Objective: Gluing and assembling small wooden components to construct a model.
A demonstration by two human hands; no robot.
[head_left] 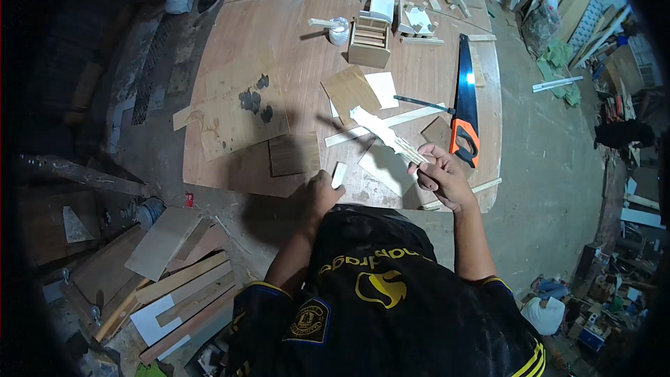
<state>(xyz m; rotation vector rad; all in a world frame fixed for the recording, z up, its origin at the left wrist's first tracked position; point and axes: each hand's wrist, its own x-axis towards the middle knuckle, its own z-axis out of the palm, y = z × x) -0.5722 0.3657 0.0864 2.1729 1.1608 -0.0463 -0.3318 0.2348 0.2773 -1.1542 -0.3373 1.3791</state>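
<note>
1. A big rounded plywood table (279,35) fills the middle of the view, its reddish-brown top smooth and lightly grained, with a seam across the far part.
2. Around it lies a grey concrete floor (551,160); offcut boards (174,286) are stacked at the lower left, and more timber and clutter line the right wall.
3. The right hand (441,176) is closed around one end of a pale, slim wooden strip (382,134), holding it raised over the table's near edge, the strip slanting away to the upper left.
4. The left hand (322,192) rests at the table's near edge, its fingers curled around a small pale chip of wood (338,174).
5. Just beyond the right hand lies a handsaw (465,94) with a dark blade and an orange-and-black handle.
6. Farther off stand a small boxy wooden frame (369,41) and a white pot (339,30), amid scattered light scraps.
7. A flat brown panel with dark stains (241,108) lies on the table's left side.
</note>
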